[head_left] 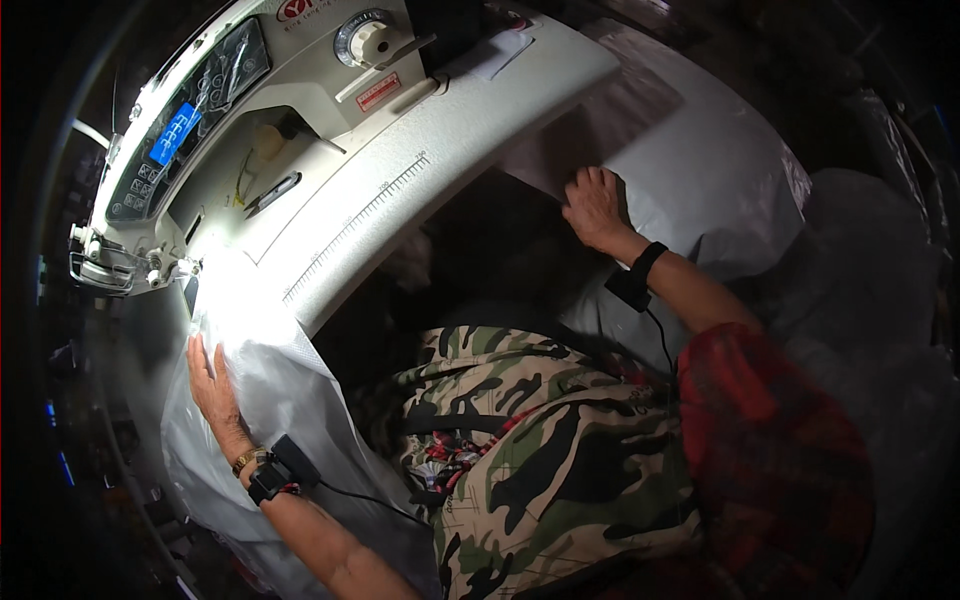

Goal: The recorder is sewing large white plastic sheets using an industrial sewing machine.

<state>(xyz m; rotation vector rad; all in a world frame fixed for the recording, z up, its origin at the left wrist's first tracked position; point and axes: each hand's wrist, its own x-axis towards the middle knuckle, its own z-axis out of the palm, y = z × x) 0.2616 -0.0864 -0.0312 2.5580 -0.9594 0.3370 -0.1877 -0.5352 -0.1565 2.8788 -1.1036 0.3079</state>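
My left hand (pixel 212 388) lies with its fingers stretched out on a thin white, slightly shiny sheet (pixel 285 400). The sheet drapes off the near left end of a white sewing machine (pixel 460 130), and its upper part is washed out by bright light below the needle head (pixel 160 262). Farther right, my right hand (pixel 597 212) is closed, fingers curled at the edge of a similar white sheet (pixel 700 160) beside the machine bed. Its thumb and the exact pinch are hidden. Whether the two sheets are one piece I cannot tell.
On the machine bed under the arm lies a pair of thread snips (pixel 272 194). A handwheel-like dial (pixel 368 42) and a control panel with a blue display (pixel 178 132) are on the machine's body. Camouflage cloth (pixel 560 460) covers my lap. A cable hangs from each wrist device.
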